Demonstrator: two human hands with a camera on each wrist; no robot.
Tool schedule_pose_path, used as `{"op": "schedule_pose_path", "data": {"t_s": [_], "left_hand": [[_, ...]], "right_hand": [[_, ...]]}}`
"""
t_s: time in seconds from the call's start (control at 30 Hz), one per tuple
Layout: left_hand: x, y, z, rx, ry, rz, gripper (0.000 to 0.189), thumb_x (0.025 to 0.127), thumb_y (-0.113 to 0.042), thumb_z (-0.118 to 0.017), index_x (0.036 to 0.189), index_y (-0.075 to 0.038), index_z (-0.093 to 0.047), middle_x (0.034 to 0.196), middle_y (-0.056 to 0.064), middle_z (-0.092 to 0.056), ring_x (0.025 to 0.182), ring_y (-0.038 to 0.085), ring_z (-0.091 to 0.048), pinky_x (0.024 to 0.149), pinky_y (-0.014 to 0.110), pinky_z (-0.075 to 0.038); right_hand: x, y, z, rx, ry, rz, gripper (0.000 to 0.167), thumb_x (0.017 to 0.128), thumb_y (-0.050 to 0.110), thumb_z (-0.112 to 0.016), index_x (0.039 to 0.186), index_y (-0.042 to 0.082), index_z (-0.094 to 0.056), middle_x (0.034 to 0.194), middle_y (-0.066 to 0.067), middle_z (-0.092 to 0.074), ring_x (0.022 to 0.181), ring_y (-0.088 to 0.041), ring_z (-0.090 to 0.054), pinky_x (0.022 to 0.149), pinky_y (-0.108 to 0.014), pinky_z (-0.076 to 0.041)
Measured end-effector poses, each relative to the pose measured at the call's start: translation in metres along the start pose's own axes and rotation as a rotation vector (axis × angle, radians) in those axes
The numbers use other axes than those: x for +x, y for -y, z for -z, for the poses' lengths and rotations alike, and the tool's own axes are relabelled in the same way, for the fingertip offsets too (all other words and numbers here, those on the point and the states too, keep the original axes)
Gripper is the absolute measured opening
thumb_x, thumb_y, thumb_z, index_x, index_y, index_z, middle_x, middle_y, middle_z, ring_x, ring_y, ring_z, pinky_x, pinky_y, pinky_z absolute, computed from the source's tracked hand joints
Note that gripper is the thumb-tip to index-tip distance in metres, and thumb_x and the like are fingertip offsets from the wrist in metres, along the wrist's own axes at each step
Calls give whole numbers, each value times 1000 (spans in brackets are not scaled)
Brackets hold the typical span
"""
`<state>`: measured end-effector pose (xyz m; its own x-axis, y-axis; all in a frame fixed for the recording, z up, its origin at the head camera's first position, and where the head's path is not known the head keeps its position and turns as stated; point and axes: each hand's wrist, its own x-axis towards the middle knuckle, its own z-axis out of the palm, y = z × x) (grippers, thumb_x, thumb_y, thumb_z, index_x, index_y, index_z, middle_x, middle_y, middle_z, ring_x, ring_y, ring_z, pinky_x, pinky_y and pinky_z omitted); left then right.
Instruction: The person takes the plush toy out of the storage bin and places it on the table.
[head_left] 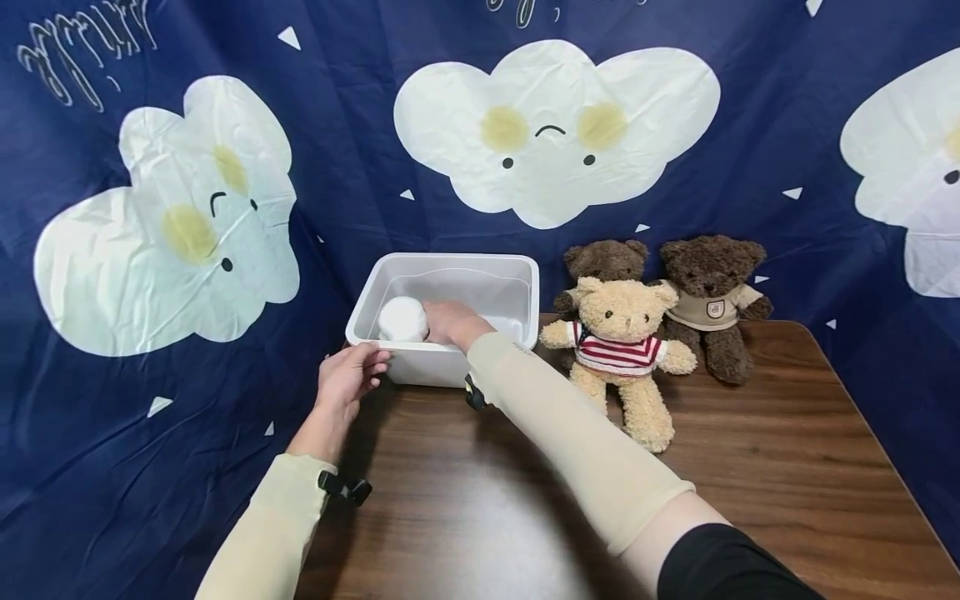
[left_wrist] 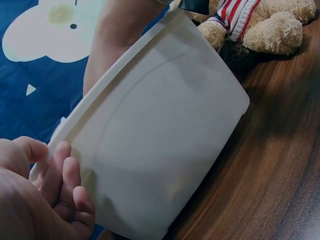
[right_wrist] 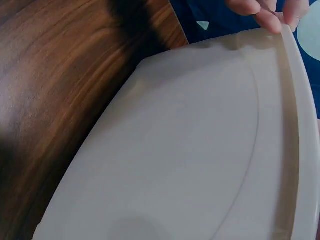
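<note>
A light grey plastic bin (head_left: 420, 363) stands on the table against the backdrop. My left hand (head_left: 349, 377) pinches its rim at the near left corner, thumb over the edge and fingers against the outer wall (left_wrist: 150, 125). Inside the bin's left half is a white, rounded, smooth-looking thing (head_left: 402, 319). My right hand (head_left: 452, 322) reaches down over the near rim, right up against that white thing's right side. Its fingertips are hidden, and I cannot tell whether they grip it. In the right wrist view the bin's outer wall (right_wrist: 175, 135) hides this hand.
Right of the bin sits a tan teddy bear (head_left: 622, 321) in a striped sweater. Two dark brown bears, one (head_left: 712, 267) in a beige shirt, sit behind it. The wooden table (head_left: 465, 483) reaches a blue backdrop (head_left: 345, 167) with printed clouds.
</note>
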<state>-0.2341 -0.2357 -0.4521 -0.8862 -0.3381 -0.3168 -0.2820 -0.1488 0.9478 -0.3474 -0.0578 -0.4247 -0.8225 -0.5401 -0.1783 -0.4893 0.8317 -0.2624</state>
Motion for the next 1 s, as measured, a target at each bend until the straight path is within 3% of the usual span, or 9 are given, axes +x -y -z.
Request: {"op": "schedule_pose_path", "data": {"t_s": [0.23, 0.47, 0.57, 0.77, 1.0], "left_hand": [[2, 3, -1, 2, 2, -2, 12, 98, -21, -66, 100, -9, -69, 73, -8, -76, 62, 4, -66, 51, 19, -48], [4, 5, -1, 2, -7, -5, 14, 97, -23, -67, 99, -9, -71, 73, -8, -76, 62, 4, -66, 52, 19, -49], [3, 4, -1, 5, -12, -5, 14, 97, -23, -67, 98, -10, -71, 72, -8, -76, 62, 4, -66, 52, 19, -49], [1, 2, -3, 10, -9, -6, 12, 97, -22, -66, 97, -11, -71, 73, -8, -76, 62, 4, -67, 52, 18, -49], [2, 2, 0, 7, -9, 1, 13, 98, -22, -66, 100, -10, -70, 74, -8, -76, 63, 4, -67, 52, 18, -49]], "right_hand": [[-1, -6, -5, 54, -11, -28, 51, 91, 38, -75, 134, 16, -57, 138, -4, -66, 127, -24, -61, 107, -37, -49], [6, -10, -9, -37, -48, -4, 45, 91, 45, -74, 125, 18, -62, 130, 0, -70, 120, -23, -64, 96, -40, -55], [7, -12, -9, -21, -77, 6, 45, 88, 47, -76, 121, 19, -63, 125, 1, -71, 117, -22, -66, 94, -39, -55], [4, -16, 2, 154, -169, 63, 48, 80, 39, -82, 118, 16, -63, 116, 0, -72, 109, -20, -67, 94, -35, -54], [2, -22, 17, 401, -215, 148, 60, 77, 33, -89, 128, 14, -63, 121, -1, -70, 111, -17, -62, 101, -30, -49]]}}
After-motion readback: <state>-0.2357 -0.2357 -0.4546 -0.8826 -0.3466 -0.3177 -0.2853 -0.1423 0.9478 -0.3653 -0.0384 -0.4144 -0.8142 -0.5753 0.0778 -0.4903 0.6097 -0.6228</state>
